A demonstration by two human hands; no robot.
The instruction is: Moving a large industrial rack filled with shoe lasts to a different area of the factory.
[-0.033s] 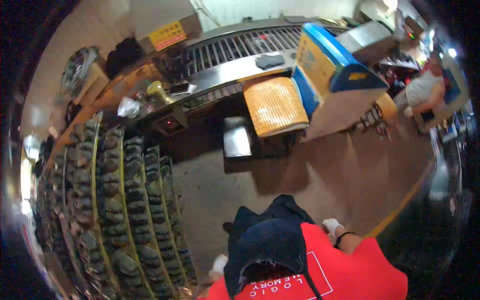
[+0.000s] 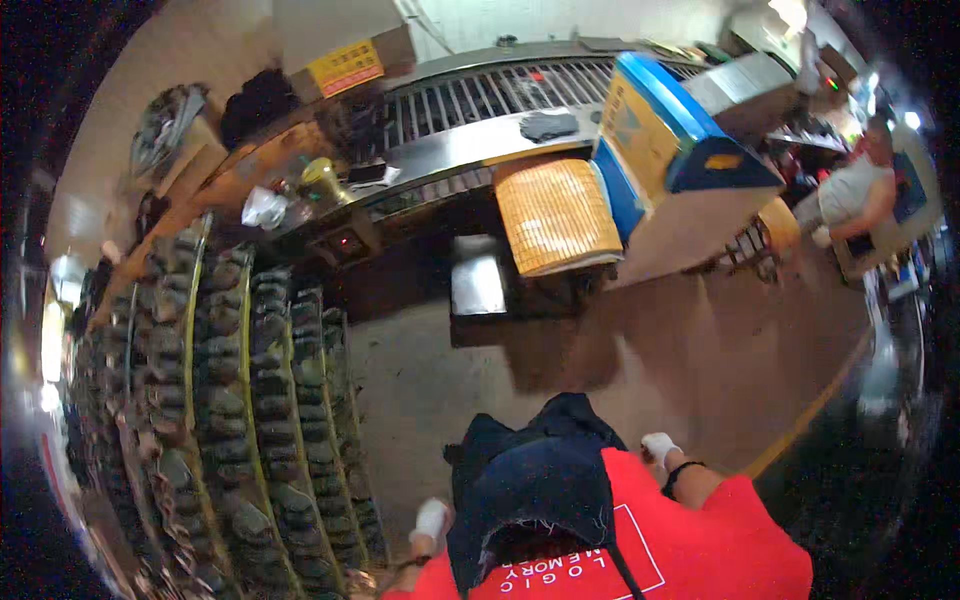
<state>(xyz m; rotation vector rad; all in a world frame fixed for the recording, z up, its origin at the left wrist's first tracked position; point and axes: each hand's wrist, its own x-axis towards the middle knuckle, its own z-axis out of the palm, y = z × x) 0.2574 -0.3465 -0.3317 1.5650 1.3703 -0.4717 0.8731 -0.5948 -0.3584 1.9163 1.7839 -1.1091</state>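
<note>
My left hand (image 2: pixel 430 522), in a white glove, is low beside my body, on the side of the rack with dark pieces. My right hand (image 2: pixel 658 447), also white-gloved with a dark band at the wrist, is out on the other side over the floor. Nothing is visibly held by either hand, but their fingers are too small and blurred to read. Between them a black apron (image 2: pixel 535 475) covers the front of my red shirt (image 2: pixel 700 530).
On the left stands a tall rack (image 2: pixel 250 400) packed with dark rounded pieces. Ahead are a wooden-slat seat (image 2: pixel 558 217), a blue-and-yellow machine housing (image 2: pixel 660 125) and a roller conveyor (image 2: pixel 470 100) with a grey cloth (image 2: pixel 548 127). Another person (image 2: pixel 855 190) is at far right.
My left hand shows more fully now and sits a little higher. The surroundings have shifted slightly to the right and down in the view.
</note>
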